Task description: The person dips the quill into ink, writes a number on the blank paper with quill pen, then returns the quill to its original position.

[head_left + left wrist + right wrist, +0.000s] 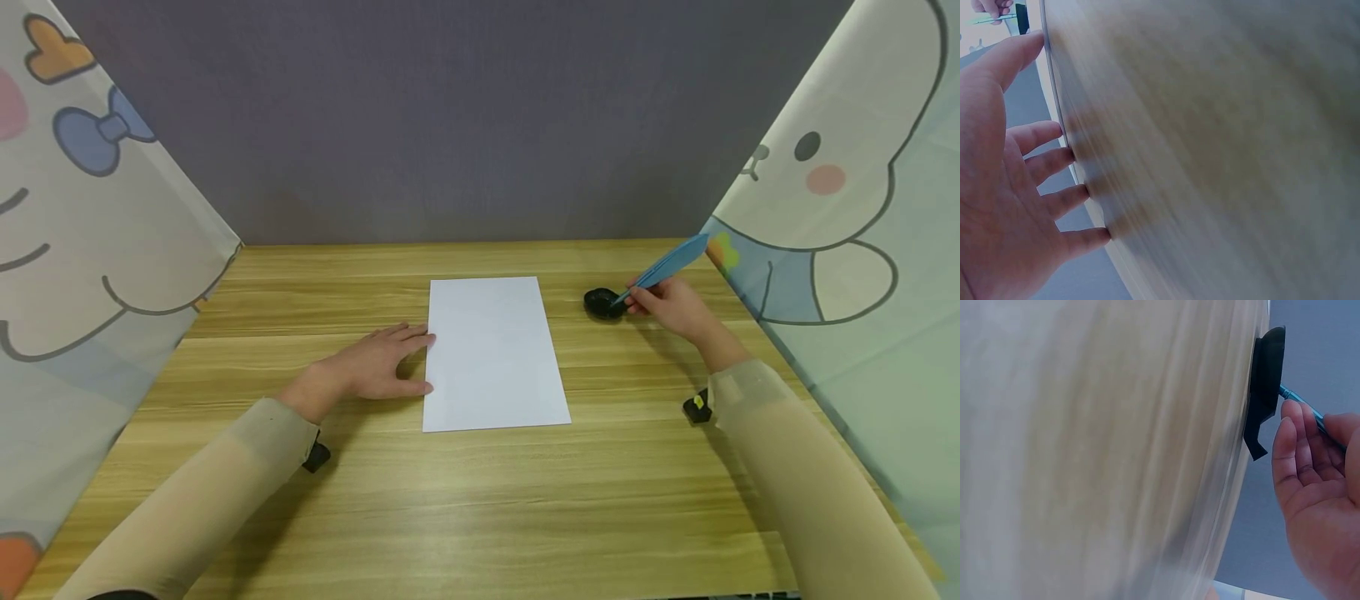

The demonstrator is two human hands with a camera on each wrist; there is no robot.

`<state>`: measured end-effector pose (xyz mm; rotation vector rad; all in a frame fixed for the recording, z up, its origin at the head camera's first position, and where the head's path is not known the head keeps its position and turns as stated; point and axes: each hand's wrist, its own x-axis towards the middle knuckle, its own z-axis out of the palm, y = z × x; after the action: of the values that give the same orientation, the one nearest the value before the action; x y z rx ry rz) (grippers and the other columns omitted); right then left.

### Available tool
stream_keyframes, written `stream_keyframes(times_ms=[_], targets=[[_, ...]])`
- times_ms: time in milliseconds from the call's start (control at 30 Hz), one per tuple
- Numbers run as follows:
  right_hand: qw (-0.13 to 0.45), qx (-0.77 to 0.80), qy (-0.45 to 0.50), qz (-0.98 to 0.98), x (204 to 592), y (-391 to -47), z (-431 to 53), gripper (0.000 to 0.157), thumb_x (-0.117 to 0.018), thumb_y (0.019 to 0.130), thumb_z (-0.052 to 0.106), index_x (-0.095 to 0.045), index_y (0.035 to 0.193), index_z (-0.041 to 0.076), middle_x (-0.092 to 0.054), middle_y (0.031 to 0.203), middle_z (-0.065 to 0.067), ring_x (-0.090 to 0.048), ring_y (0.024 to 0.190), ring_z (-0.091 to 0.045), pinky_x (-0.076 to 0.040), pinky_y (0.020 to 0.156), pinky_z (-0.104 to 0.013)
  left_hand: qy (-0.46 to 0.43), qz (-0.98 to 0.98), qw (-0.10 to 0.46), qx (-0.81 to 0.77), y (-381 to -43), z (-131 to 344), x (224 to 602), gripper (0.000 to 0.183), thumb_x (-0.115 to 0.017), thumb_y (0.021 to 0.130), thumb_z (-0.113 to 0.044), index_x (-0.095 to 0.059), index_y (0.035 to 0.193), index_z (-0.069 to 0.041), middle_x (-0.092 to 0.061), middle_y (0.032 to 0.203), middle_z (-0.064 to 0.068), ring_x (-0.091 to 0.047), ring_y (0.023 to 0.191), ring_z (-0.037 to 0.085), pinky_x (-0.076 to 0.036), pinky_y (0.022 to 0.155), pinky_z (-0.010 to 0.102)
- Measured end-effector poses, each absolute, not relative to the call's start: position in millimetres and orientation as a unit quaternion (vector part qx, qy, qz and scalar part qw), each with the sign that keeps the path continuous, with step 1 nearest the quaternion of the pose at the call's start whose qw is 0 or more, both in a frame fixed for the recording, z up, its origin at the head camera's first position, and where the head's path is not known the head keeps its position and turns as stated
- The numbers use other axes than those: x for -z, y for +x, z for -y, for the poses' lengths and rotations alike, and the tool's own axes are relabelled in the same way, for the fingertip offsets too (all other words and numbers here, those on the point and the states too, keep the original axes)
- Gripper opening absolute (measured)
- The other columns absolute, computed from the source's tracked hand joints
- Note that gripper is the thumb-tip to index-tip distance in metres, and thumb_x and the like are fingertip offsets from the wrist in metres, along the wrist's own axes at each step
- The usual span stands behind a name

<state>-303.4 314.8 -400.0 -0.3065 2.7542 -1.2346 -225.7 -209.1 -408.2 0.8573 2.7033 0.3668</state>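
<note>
R hand (667, 308) pinches blue feather pen (671, 262): plume to 2 o'clock, nib to 8 at blk dish (600, 305), approx. 2 o'clock from white paper (493, 358). L hand (375, 367), fingers spread, touches paper's 9 o'clock edge; paper's long axis 12–6.

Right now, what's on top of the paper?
Only the left hand, its tips overlapping the left edge of the paper. The rest of the top looks blank white. Whatever those tips cover, and the underside, can't be seen.

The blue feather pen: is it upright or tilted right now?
Tilted. In the head view, the blue feather pen slants up rightward from the black dish, pinched in the right hand.
</note>
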Motion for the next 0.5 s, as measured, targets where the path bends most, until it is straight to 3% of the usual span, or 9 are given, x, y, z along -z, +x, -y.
stream_keyframes(times_ms=[133, 367, 500], targets=[[0.041, 0.429, -0.101, -0.897, 399.2, -301.2, -313.4, 0.048, -0.047, 0.119, 0.021, -0.056, 0.146, -0.017, -0.074, 0.123, -0.03, -0.073, 0.089, 0.003, -0.064, 0.083, -0.021, 0.295, -0.936, 0.143, -0.126, -225.1, 209.4, 408.6, 0.089, -0.068, 0.104, -0.058, -0.036, 0.173, -0.012, -0.029, 0.182, 0.015, -0.022, 0.168, 0.049, -0.022, 0.134, 0.072], [0.034, 0.494, -0.09, -0.864, 392.1, -291.5, -309.4, 0.052, -0.044, 0.12, 0.026, -0.052, 0.15, -0.015, -0.074, 0.108, 0.004, -0.073, 0.092, 0.001, -0.066, 0.088, -0.028, 0.289, -0.937, 0.153, -0.124, -225.6, 209.3, 407.8, 0.09, -0.067, 0.104, -0.06, -0.034, 0.174, -0.014, -0.026, 0.183, 0.014, -0.02, 0.169, 0.049, -0.021, 0.132, 0.075], [0.025, 0.506, -0.094, -0.857, 393.1, -290.1, -308.8, 0.053, -0.043, 0.12, 0.028, -0.053, 0.151, -0.014, -0.074, 0.108, 0.007, -0.073, 0.093, -0.001, -0.066, 0.089, -0.028, 0.289, -0.936, 0.157, -0.123, -226.6, 208.8, 407.5, 0.09, -0.067, 0.104, -0.061, -0.033, 0.175, -0.015, -0.024, 0.183, 0.013, -0.019, 0.169, 0.048, -0.02, 0.133, 0.074]])
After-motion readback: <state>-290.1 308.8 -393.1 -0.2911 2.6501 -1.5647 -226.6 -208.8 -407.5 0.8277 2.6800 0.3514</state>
